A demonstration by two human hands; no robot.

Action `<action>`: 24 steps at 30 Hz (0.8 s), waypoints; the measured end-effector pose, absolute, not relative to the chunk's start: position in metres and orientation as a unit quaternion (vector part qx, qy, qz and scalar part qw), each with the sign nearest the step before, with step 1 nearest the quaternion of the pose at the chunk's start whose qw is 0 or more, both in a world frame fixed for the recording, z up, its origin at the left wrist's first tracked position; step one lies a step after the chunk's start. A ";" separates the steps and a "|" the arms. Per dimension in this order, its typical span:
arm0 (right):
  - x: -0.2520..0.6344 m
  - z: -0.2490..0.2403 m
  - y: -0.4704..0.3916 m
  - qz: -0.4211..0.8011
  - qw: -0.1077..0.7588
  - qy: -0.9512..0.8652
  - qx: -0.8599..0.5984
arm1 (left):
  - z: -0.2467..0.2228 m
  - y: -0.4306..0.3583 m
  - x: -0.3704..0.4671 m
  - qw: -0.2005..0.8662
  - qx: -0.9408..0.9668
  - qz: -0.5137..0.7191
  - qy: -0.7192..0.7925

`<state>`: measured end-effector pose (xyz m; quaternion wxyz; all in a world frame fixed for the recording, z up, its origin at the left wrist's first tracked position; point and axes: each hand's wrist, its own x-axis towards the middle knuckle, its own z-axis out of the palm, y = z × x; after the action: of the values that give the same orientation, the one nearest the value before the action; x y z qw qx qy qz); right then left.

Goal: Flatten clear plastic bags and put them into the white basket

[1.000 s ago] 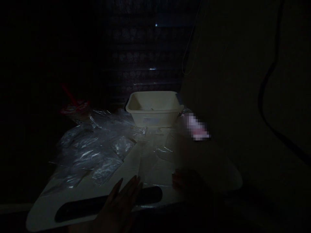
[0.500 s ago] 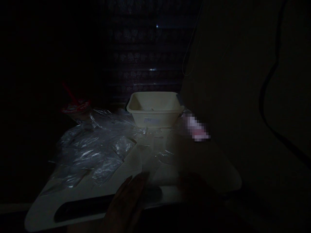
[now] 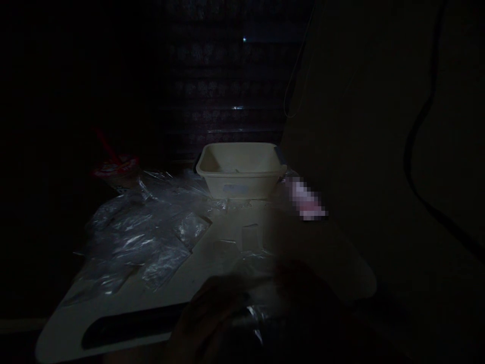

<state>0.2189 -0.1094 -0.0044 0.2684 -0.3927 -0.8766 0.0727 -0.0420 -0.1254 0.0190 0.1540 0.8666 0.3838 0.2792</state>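
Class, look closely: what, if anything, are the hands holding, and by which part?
Some clear plastic shows between the left hand and right hand; it is too dark to tell whether either grips it, or where.

The left hand (image 3: 212,303) came in from the bottom edge, its back facing up and its knuckles arched, with the fingers (image 3: 231,290) bent over toward the right. The right hand (image 3: 299,283) lay in deep shadow, level with the left and a little apart from it, its outline smeared and faintly reddish. Darkness hid both sets of fingertips, so neither grip could be made out.
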 end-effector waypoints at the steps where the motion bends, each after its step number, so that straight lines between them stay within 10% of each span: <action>1: 0.219 -0.005 -0.107 0.080 0.265 -0.880 -0.386 | 0.020 -0.127 -0.044 0.156 0.868 0.263 0.391; 24: 0.229 -0.039 -0.076 0.167 0.202 -0.926 -0.272 | 0.027 0.002 -0.046 -0.066 0.908 0.057 0.410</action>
<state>0.2288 -0.0759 -0.0390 0.2017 -0.2721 -0.9259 0.1675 -0.0457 0.0015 0.0274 -0.0663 0.9078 0.4101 0.0572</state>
